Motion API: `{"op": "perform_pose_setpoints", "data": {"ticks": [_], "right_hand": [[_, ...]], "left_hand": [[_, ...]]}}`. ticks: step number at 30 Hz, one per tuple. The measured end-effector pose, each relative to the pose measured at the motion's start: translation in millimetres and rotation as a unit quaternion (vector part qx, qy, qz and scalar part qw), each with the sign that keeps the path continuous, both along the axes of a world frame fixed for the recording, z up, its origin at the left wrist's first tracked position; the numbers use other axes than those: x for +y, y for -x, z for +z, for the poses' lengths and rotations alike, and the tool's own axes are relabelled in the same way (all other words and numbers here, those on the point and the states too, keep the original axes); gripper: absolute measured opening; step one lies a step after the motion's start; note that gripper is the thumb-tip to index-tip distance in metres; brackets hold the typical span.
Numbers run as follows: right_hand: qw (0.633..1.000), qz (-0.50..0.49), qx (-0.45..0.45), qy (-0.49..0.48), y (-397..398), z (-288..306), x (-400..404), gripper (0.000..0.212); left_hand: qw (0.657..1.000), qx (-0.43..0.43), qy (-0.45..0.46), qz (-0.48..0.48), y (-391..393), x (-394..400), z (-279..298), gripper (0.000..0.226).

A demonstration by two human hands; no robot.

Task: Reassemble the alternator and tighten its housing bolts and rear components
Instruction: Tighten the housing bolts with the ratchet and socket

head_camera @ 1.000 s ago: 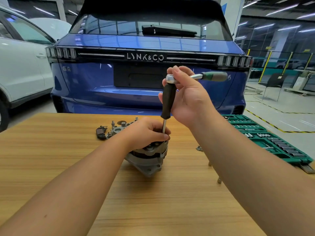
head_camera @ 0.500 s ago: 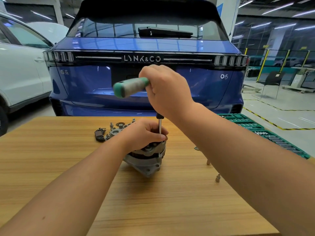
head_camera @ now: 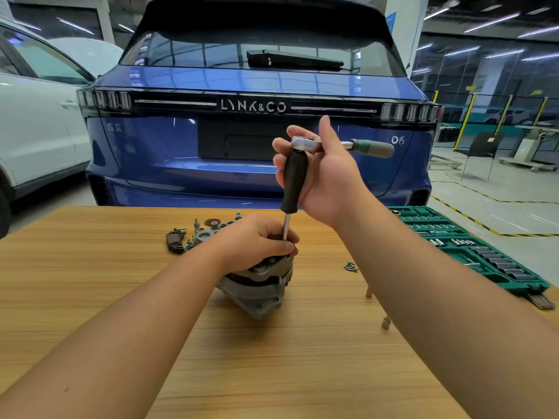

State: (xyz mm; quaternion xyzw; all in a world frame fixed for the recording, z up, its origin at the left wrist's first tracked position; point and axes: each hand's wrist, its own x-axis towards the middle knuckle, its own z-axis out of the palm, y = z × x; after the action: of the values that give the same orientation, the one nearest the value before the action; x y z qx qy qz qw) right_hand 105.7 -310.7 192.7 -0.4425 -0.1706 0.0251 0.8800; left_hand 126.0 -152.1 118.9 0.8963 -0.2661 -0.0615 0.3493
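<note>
The grey alternator (head_camera: 260,294) stands on the wooden table (head_camera: 90,282) near its middle. My left hand (head_camera: 257,240) sits on top of the alternator, fingers curled around the thin steel shaft of a driver. That driver has a black handle (head_camera: 293,179) standing upright, and a ratchet (head_camera: 348,145) with a green grip is fitted on its top, pointing right. My right hand (head_camera: 326,176) grips the black handle and the ratchet head together. The bolt under the shaft is hidden by my left hand.
Loose alternator parts (head_camera: 199,234) lie behind my left hand. Small screws (head_camera: 351,266), a bolt (head_camera: 369,293) and a socket (head_camera: 385,323) lie right of the alternator. A green socket set case (head_camera: 472,252) fills the table's right edge. A blue car (head_camera: 257,131) stands just beyond the table.
The ratchet handle has swung back from pointing left to pointing right, and my right hand has turned with it. My left hand has stayed on the alternator and shaft.
</note>
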Motion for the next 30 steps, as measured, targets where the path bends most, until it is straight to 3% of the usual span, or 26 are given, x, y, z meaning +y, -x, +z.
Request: {"op": "perform_pose_setpoints", "data": {"ticks": [2,5,9,11,12,14,15,17,20,22,24,27,30], "right_hand": [[0.999,-0.001,-0.044,0.032,1,-4,2,0.034],[0.973,-0.101,-0.172,0.117,5,-6,10,0.01],[0.844,-0.326,-0.336,0.263,5,-10,21,0.009],[0.787,-0.4,-0.364,0.298,3,-14,27,0.011],[0.775,-0.419,-0.364,0.302,2,-16,31,0.011],[0.8,-0.404,-0.348,0.275,-2,-20,34,0.011],[0.841,-0.363,-0.323,0.238,-3,-21,35,0.013],[0.932,-0.232,-0.236,0.147,-6,-22,31,0.024],[0.994,-0.034,-0.093,0.045,-15,-17,15,0.053],[0.996,0.06,-0.059,0.01,-21,-15,7,0.056],[0.993,0.083,-0.089,0.006,-25,-17,7,0.042],[0.983,0.014,-0.183,0.02,-24,-24,13,0.015],[0.97,-0.086,-0.226,0.028,-17,-22,16,0.011]], "left_hand": [[1.0,0.001,-0.001,0.005,0,-1,0,0.013],[1.0,0.004,-0.007,0.021,0,-2,-2,0.013],[0.999,-0.001,-0.004,0.035,0,-3,-4,0.014],[0.999,-0.007,-0.014,0.033,3,-3,-3,0.017],[0.999,-0.011,-0.017,0.035,5,-4,-1,0.02],[0.999,-0.016,-0.016,0.038,7,-6,1,0.025],[0.999,-0.018,-0.019,0.039,7,-7,1,0.027],[0.999,-0.011,-0.022,0.035,7,-6,3,0.023],[1.0,0.008,-0.025,0.017,6,-3,4,0.019],[1.0,0.009,-0.023,0.009,6,-2,5,0.021],[1.0,0.011,-0.017,0.016,7,-2,5,0.021],[0.999,0.004,-0.012,0.039,10,-6,3,0.023],[0.999,-0.007,-0.006,0.05,13,-10,0,0.026]]}}
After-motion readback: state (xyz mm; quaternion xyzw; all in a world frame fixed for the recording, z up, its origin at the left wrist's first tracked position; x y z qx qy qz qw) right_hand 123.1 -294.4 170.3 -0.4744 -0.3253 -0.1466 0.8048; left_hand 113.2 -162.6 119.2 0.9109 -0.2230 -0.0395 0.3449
